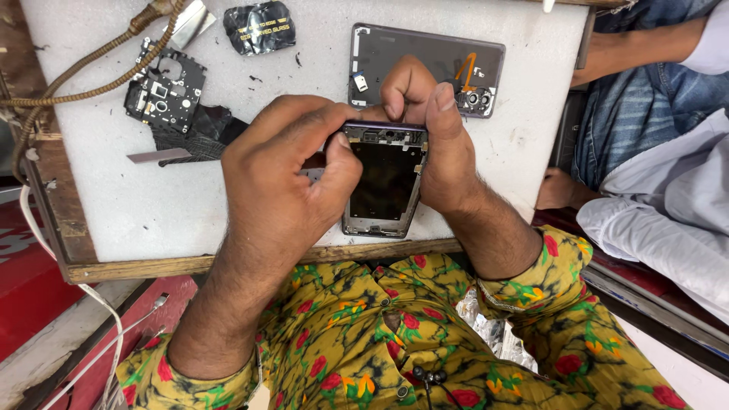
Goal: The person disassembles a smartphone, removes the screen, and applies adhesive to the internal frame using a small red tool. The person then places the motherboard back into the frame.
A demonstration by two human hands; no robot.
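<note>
An opened phone frame [385, 182], grey with a dark inner cavity, stands tilted on the white foam work pad [137, 197]. My right hand [440, 144] grips its right edge and top, fingers curled over the upper rim. My left hand [292, 167] holds the left edge, thumb and fingertips pinched at the upper left corner of the frame. Behind the hands lies the phone's grey back cover [425, 57] with camera holes, flat on the pad.
A black inner plate with circuit parts [163, 87] lies at the pad's upper left, beside a dark foil piece [260, 26] and a braided cable [76, 83]. Another person's arm [638, 49] and clothing sit at the right. White cables [106, 326] hang at lower left.
</note>
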